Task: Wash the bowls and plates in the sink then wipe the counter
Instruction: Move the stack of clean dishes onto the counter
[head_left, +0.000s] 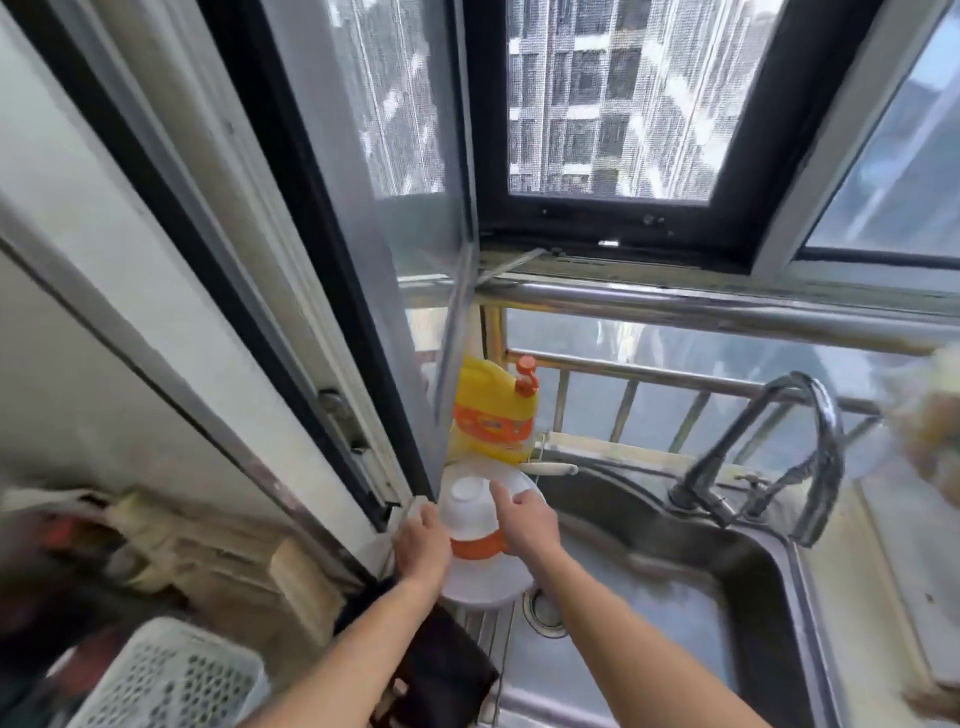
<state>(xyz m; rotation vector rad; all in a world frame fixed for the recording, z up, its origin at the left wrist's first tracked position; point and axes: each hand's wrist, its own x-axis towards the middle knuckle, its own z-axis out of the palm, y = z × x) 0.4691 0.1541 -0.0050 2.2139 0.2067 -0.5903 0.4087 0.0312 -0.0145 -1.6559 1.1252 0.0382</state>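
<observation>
A stack of upturned bowls (475, 514) on plates (488, 584) was gripped at the sink's (649, 613) left edge by both hands (422, 543) (530, 525); washing seemingly finished or unstarted, counter wiping remained.

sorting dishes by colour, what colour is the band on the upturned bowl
Orange, on a white bowl; the head view shows it between both hands.
</observation>
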